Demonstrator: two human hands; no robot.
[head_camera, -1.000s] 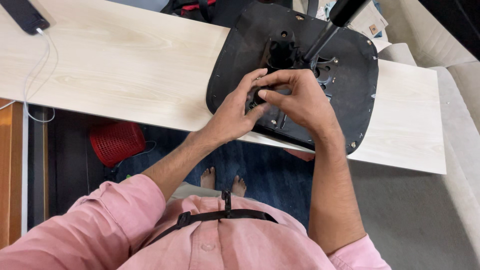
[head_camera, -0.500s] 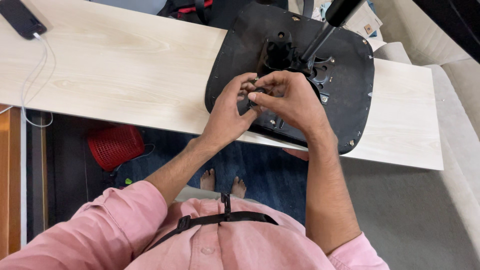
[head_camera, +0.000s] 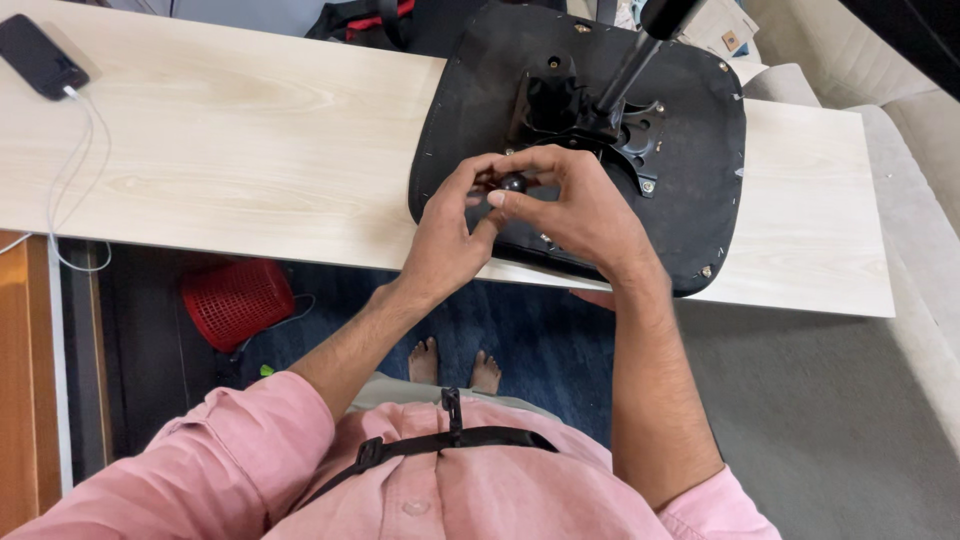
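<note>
The small black knob (head_camera: 513, 183), round and smooth, sits just above the middle of the frame, and I'm pinching it between the fingertips of both hands. My left hand (head_camera: 452, 232) comes in from lower left, thumb and forefinger closed on it; my right hand (head_camera: 572, 205) curls over from the right, fingers pressed together around it. Half a second ago my fingers were bunched lower against the plate; now the knob shows clear between them, so it looks lifted free of the mechanism. Beneath lies the upturned chair seat (head_camera: 705, 160), matte black with a metal bracket (head_camera: 640, 130) and gas-lift column (head_camera: 640, 55), on a pale wood-grain table (head_camera: 250, 140). A phone (head_camera: 40, 58) lies upper left
</note>
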